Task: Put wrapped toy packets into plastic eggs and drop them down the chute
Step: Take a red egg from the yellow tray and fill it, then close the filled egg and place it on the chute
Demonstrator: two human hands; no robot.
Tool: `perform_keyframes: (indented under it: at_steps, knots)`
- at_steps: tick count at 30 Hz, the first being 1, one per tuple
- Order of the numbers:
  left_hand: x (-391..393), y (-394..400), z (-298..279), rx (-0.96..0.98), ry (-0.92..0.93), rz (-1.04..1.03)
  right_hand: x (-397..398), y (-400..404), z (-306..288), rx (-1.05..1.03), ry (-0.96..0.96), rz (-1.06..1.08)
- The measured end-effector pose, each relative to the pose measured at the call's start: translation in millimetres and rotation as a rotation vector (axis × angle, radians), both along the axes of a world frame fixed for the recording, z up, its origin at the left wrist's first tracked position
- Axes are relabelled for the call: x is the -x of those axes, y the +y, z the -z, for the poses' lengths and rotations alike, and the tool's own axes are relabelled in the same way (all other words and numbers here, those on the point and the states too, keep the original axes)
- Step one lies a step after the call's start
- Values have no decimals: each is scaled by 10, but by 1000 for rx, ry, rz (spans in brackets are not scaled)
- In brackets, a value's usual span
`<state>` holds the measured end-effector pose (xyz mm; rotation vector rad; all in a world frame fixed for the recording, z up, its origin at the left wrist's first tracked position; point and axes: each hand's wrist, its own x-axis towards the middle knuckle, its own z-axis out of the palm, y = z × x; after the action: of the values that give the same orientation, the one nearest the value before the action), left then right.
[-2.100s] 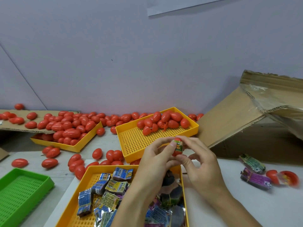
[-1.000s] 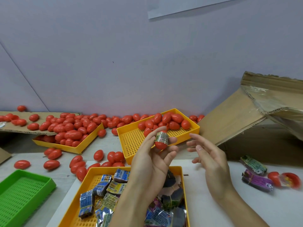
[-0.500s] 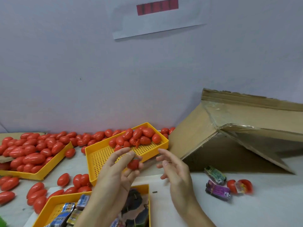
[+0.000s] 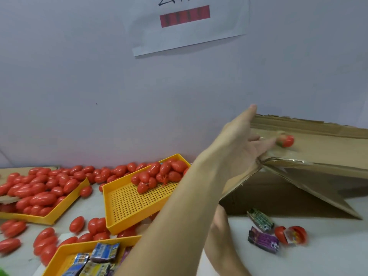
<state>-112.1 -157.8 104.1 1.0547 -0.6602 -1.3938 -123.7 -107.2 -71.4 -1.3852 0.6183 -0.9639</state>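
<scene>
My left hand (image 4: 239,140) reaches up over the top edge of the sloped cardboard chute (image 4: 328,150), with its fingers spread straight and holding nothing. A red plastic egg (image 4: 286,140) with a packet inside lies blurred on the chute just beyond the fingertips. Only the wrist of my right hand (image 4: 219,218) shows below the left forearm, and its fingers are hidden. Wrapped toy packets (image 4: 105,252) fill a yellow tray (image 4: 65,253) at the bottom. Empty red eggs (image 4: 159,174) are piled in a second yellow tray (image 4: 127,206).
A third yellow tray (image 4: 59,212) at the left is heaped with red eggs, and more lie loose on the table. Near the chute's foot lie a green packet (image 4: 259,217), a purple packet (image 4: 262,241) and an open egg (image 4: 292,235). A paper sign (image 4: 189,26) hangs on the wall.
My left hand carried the filled egg up and right to the chute and let it go. My right hand dropped behind the left forearm. The view tilted upward.
</scene>
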Motion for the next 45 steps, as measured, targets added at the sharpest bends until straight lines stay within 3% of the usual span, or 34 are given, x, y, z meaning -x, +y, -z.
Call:
perform_keyframes:
  at_steps: [3,6,10,14,16,20,24,32,39,45]
  knots:
    - [-103,166,148,54,-79,-72,1,3,-8,-15,2,-19]
    - [-376,469,349,116,-309,-203,-32,-3,15,-13,50,-14]
    - [-865,974,695,52,-509,-419,-51,-14,48,12,88,37]
    - [-1374,1453,1095,-52,-1097,-622,-47,-14,62,19,119,30]
    - [-1523,1620,1203,-65,-1278,-669,-50,-13,68,31,115,31]
    - [-1635,1713,1256,-38,-1318,-700,-60,-8,78,42,121,25]
    - [-1630,1611,1182,-12,-1376,-606,-56,-15,76,47,123,28]
    - [-1724,961,948,11,-1545,-484,-56,-19,77,28,119,27]
    - [-1673,439,1020,-189,-1780,-313,-59,-26,80,15,128,33]
    - [-1643,414,1035,-202,-1797,-417,-62,-36,93,15,127,31]
